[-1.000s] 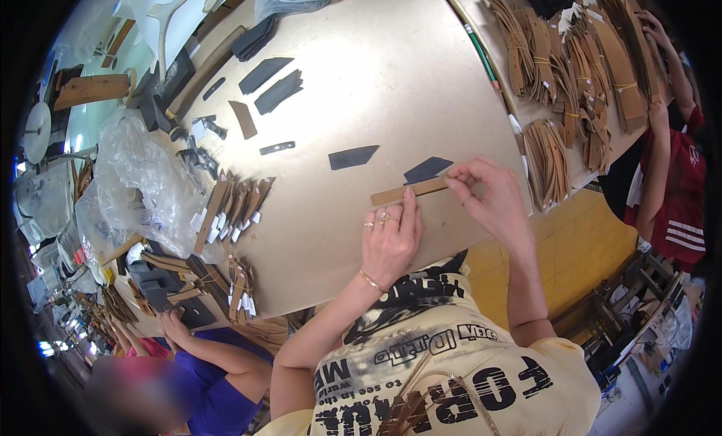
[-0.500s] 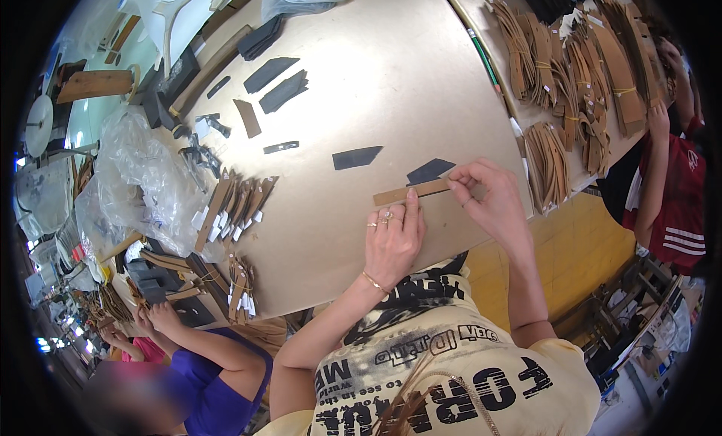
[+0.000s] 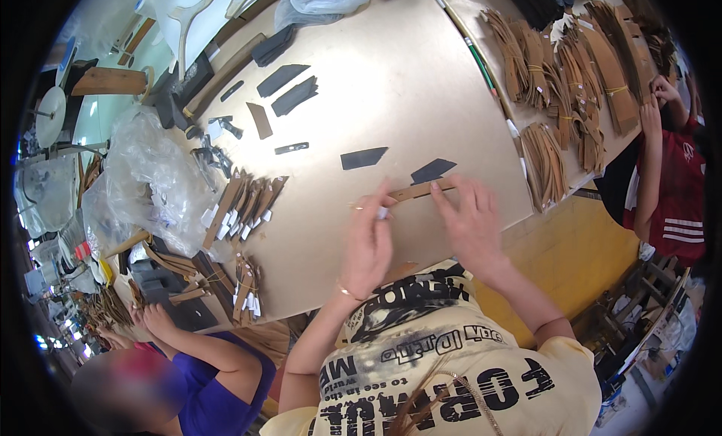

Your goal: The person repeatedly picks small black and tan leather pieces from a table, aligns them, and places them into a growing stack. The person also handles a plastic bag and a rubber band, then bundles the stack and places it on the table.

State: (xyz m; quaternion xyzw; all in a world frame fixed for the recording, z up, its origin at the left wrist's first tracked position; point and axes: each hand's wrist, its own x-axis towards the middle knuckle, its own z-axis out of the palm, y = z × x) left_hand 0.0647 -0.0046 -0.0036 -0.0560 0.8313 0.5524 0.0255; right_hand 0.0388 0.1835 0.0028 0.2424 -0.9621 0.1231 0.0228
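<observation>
A narrow brown strip [image 3: 412, 191], leather by its look, lies level over the near part of the table. At its left end the fingers of my left hand [image 3: 367, 244] are closed on it, with the fingertips blurred. My right hand [image 3: 474, 221] holds the right part between thumb and fingers, and covers that end. Just beyond the strip lies a black angled piece [image 3: 434, 170]. Another black piece [image 3: 364, 157] is farther left, apart from both hands.
Tagged brown strips [image 3: 244, 203] and a clear plastic bag [image 3: 147, 173] are on the left. Black pieces [image 3: 283, 80] lie at the far left. Bundled brown strips [image 3: 543, 165] line the right side. Other people work at left [image 3: 218, 376] and right [image 3: 683, 188].
My left hand has shifted left, from pressing the strip's middle to its left end. My right hand has moved left and down along the strip. The view has shifted slightly.
</observation>
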